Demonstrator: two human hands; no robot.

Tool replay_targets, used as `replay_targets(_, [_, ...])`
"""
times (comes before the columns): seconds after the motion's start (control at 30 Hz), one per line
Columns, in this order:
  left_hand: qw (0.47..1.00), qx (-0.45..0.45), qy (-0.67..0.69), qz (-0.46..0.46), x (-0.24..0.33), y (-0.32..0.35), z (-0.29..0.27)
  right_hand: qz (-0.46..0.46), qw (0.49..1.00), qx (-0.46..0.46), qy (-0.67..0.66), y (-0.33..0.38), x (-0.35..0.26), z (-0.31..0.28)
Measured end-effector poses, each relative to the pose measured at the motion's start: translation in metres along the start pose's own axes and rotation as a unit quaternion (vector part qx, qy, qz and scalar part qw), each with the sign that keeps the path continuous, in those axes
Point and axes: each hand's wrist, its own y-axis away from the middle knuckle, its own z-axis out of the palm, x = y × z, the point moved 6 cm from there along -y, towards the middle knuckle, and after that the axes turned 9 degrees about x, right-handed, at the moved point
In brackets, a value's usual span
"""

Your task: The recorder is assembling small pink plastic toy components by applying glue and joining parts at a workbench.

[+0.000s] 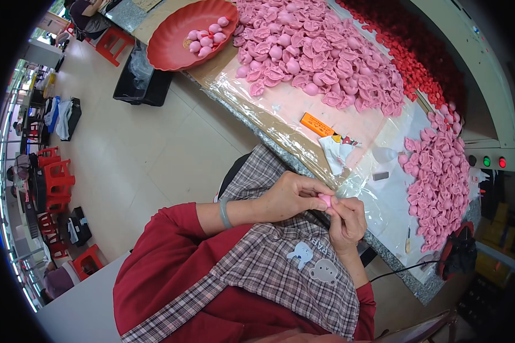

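Note:
My left hand (292, 196) and my right hand (347, 222) meet at the table's near edge. Between their fingertips is a small pink rounded piece (324, 199), pinched from both sides and partly covered. A bracelet circles my left wrist. Beyond my hands, a large heap of pink ruffled, petal-like pieces (320, 57) mixed with smooth pink balls spreads over the table. A second heap of such pink pieces (440, 177) lies to the right. Many small red pieces (403, 66) are piled along the far side.
A red scalloped bowl (163, 48) holds several pink balls. Near my hands lie an orange box (317, 124), a crumpled white tissue (336, 153) and a grey block (380, 176). A curved machine housing (498, 86) borders the right. A black bin (133, 86) stands on the floor.

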Motion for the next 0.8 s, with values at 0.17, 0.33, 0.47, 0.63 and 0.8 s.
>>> replay_targets(0.17, [1.000,-0.009,0.022,-0.002,-0.006,-0.002,0.000,-0.002,1.000,0.005,0.007,-0.001,0.001,0.000])
replay_targets(0.33, [0.999,-0.004,0.034,0.034,-0.001,-0.005,0.000,0.000,1.000,0.015,0.006,-0.010,-0.002,0.001])
replay_targets(0.47, [0.997,-0.012,0.010,0.080,0.005,-0.005,-0.001,0.036,0.998,0.046,-0.022,-0.011,0.000,-0.002])
replay_targets(0.63, [0.994,-0.015,0.043,0.096,0.008,-0.006,0.000,0.024,0.998,0.043,-0.039,-0.009,0.000,-0.003])
replay_targets(0.8, [0.996,0.002,0.010,0.090,0.006,-0.007,-0.001,-0.004,0.999,0.037,-0.037,-0.009,-0.002,0.000])
